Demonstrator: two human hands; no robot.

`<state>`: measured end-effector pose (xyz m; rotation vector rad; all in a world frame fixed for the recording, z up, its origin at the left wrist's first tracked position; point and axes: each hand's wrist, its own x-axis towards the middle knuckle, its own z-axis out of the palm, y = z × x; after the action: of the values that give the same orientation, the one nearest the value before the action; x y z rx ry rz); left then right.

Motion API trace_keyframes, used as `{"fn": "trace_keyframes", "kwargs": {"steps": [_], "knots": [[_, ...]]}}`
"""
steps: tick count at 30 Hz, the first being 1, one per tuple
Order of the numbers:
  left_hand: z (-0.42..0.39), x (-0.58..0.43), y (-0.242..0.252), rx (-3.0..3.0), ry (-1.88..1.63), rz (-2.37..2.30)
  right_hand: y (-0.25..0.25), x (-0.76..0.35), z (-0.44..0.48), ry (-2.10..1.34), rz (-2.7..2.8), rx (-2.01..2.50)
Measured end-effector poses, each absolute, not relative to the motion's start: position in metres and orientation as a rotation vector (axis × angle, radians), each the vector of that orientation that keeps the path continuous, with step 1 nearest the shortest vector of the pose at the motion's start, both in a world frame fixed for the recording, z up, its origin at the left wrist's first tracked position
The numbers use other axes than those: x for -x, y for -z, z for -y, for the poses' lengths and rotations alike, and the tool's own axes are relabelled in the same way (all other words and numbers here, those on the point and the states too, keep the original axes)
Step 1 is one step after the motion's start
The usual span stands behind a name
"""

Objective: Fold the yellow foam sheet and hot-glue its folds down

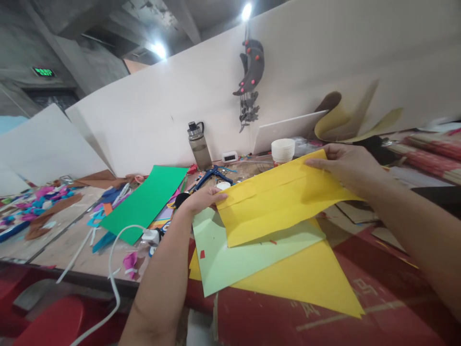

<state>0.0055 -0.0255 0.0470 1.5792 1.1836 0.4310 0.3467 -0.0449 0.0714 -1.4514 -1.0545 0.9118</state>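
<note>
A yellow sheet of paper (270, 202) with a crease along its upper part is held up between my two hands. My left hand (201, 198) pinches its left corner between thumb and fingers. At the upper right corner, my right hand (342, 163) grips it the same way. Beneath it lies a pale green sheet (230, 271), with small red scraps (202, 254) on top. Under that are more yellow sheets (306, 283), resting on a red printed surface (259, 322).
A green sheet (147, 202) lies left, near a white cable (115, 278) with a plug. Behind stand a water bottle (200, 146), blue-handled pliers-like tool (214, 175), and stacked white cups (283, 150). Coloured scraps (46, 204) cover the far left. A red stool (65, 322) sits below.
</note>
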Motion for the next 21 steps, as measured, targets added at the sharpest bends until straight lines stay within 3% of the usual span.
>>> {"fn": "trace_keyframes", "kwargs": {"steps": [6, 21], "knots": [[0.028, -0.01, -0.052, -1.522, -0.642, -1.185, -0.078, -0.341, 0.049, -0.878, 1.015, 1.462], [0.016, 0.004, -0.044, -1.324, -0.645, -1.105, -0.056, -0.348, 0.031, -1.064, 0.995, 1.355]]}}
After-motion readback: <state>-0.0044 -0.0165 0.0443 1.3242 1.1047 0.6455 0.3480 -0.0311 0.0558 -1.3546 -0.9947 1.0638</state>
